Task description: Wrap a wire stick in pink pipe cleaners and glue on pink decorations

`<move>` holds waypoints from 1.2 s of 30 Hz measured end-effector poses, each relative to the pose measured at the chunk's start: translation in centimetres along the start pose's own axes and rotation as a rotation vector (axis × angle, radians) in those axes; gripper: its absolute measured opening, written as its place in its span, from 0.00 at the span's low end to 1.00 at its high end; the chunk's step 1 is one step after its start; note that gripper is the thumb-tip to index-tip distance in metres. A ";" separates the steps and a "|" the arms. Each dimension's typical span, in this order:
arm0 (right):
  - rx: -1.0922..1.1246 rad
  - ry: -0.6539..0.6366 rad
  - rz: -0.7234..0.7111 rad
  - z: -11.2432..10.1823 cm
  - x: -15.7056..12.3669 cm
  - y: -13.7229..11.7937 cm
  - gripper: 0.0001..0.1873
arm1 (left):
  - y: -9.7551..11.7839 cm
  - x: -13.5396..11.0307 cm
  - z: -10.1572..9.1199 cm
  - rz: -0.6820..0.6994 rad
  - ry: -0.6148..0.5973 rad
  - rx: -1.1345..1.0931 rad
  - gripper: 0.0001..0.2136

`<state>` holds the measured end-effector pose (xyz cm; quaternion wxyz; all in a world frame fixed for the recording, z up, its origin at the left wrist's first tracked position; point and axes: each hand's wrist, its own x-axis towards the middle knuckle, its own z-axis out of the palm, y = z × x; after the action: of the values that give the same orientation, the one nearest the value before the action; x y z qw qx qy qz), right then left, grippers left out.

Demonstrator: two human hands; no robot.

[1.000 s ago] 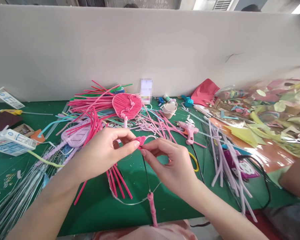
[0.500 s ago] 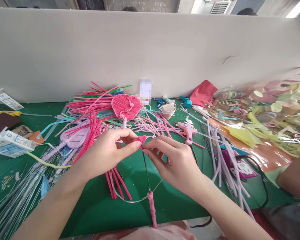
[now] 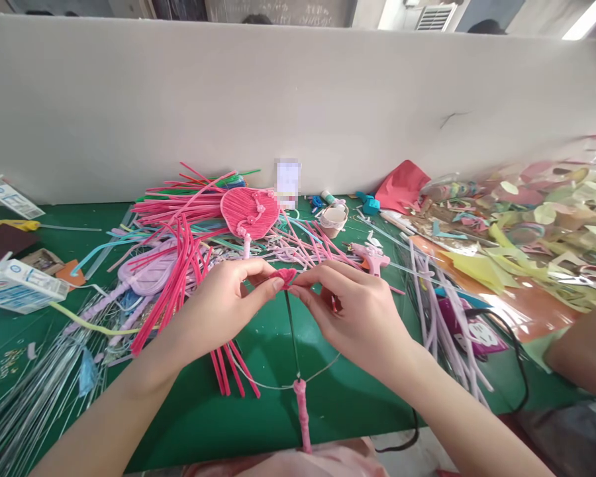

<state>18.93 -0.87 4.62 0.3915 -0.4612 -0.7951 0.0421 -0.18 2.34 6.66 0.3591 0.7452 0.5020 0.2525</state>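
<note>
Between the thumb and fingers of my left hand [image 3: 233, 298] is a small crimson piece of fuzzy pipe cleaner [image 3: 283, 275]. My right hand [image 3: 355, 308] pinches the right end of the same piece, its fingertips almost meeting the left ones. From just below the pinch a dark green wire [image 3: 293, 334] runs down to a handle [image 3: 302, 414] wrapped in pink pipe cleaner, which points toward my lap at the table's front edge. Thin pale wires curve out from the handle's top to both sides. The fingers partly cover the crimson piece.
A pink fan-shaped piece [image 3: 251, 212] lies on loose pipe cleaners behind my hands. Nearby are a paper cup [image 3: 333, 220] and a pink glue gun [image 3: 371, 256]. Paper scraps [image 3: 541, 218] and another person's arm [image 3: 583, 351] are at right, a milk carton [image 3: 22, 288] at left.
My right fingertips have moved slightly up, from the wire just below the crimson piece to its right end. The pale wires at the handle have shifted a little.
</note>
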 end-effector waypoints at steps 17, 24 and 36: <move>0.033 -0.192 0.180 -1.4 2.1 0.1 0.07 | 0.2 0.4 0.0 0.028 -0.077 0.025 0.14; 0.093 -0.245 0.009 -1.9 2.2 1.3 0.05 | 0.2 1.1 -0.1 -0.008 -0.089 -0.073 0.15; -0.360 0.059 -0.693 -1.0 2.5 4.4 0.13 | -1.1 2.1 0.2 -0.045 -0.122 -0.205 0.15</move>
<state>22.01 3.26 4.91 0.3182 -0.2275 -0.8868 -0.2462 0.17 4.48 5.70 0.4689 0.7070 0.4673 0.2488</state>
